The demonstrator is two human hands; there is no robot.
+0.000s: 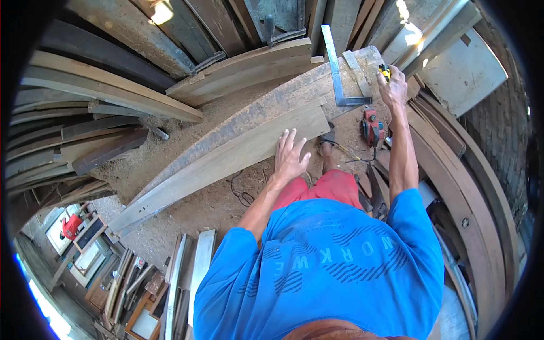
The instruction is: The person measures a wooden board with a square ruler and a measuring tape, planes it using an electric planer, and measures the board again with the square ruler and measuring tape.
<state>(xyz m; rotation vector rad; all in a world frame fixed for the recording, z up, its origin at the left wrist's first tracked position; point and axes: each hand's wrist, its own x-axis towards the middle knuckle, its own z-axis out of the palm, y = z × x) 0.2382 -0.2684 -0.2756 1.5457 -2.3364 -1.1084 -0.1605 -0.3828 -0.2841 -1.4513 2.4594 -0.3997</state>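
A long wooden board (226, 161) lies along a dusty workbench (249, 116). My left hand (291, 155) rests on the board near its right end, fingers spread and holding nothing. At the bench's right end my right hand (392, 89) is closed around a small yellow and black tool (385, 72), which looks like a tape measure. Between the two hands, a metal square (338, 76) lies on the bench, its dark arm toward me. A short wood strip (358, 73) is beside the square.
A red power tool (373, 127) with a cord is right of the bench's end. Planks (102, 85) are stacked at the left, and curved boards (464, 215) at the right. Timber (334, 34) leans behind the bench. A person in red (72, 226) is far off at the lower left.
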